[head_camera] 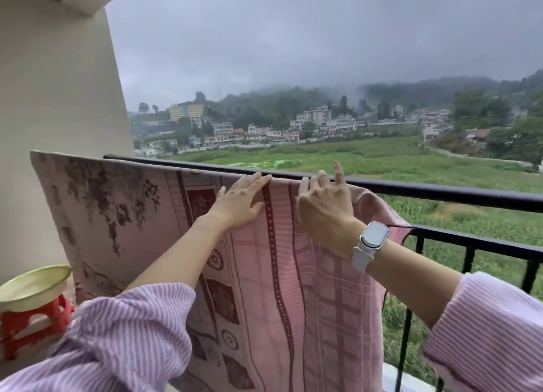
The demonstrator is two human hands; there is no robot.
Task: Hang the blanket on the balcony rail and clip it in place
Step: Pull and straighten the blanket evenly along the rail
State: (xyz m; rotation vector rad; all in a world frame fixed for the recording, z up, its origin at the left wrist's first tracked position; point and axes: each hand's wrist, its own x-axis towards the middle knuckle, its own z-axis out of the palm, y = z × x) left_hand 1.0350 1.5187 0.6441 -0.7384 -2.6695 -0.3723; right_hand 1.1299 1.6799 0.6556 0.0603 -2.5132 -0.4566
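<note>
A pink blanket [141,230] with dark red patterned bands hangs over the black balcony rail [440,190] and drapes down toward me. My left hand [241,203] lies flat on the blanket just below the rail, fingers spread. My right hand [323,206], with a white watch on the wrist, rests on the blanket's top fold at the rail, fingers loosely curled and the index finger raised. I cannot tell whether it pinches the cloth. No clip is visible.
A cream wall and pillar [58,112] stand at the left. A red plastic stool [32,327] with a pale green basin [32,286] on it sits at lower left. Black vertical bars [407,333] run under the rail at right; beyond lies open air above fields.
</note>
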